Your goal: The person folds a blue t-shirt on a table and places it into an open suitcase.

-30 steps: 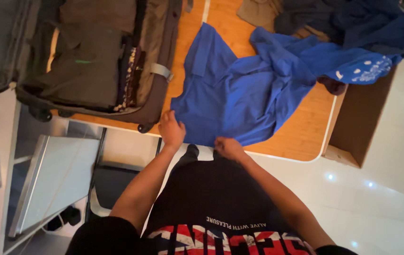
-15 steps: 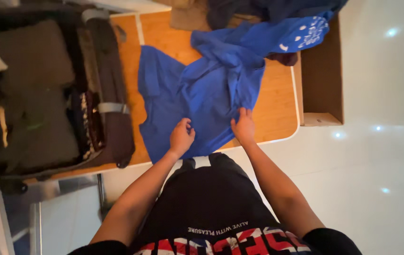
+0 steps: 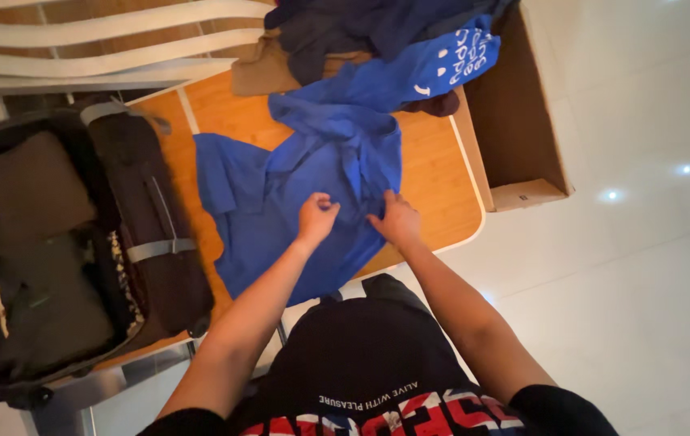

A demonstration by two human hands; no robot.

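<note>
**A:** What's the setting?

**B:** A glossy white tiled floor (image 3: 643, 266) with a wooden bench (image 3: 434, 182) standing on it, white-edged. A white slatted chair (image 3: 78, 40) sits at the far side.

**A:** And on the bench?

**B:** A blue shirt (image 3: 280, 210) lies spread across the middle, its near hem reaching the front edge. An open dark suitcase (image 3: 62, 242) with folded dark clothes inside takes the left end (it overhangs the bench's near edge). Behind the shirt there's a heap of dark clothes (image 3: 345, 28), with another blue garment with white print (image 3: 434, 69) on top.

**A:** The hands?

**B:** Both are on the shirt, close together near its middle. The left hand (image 3: 316, 218) has its fingers curled in, pinching a fold of the blue cloth. The right hand (image 3: 395, 222) rests on the cloth just beside; its fingers look bent onto the fabric, but I cannot tell whether they grip it.

**A:** Anything to the right?

**B:** An open cardboard box (image 3: 514, 121), touching the bench's right edge.
</note>
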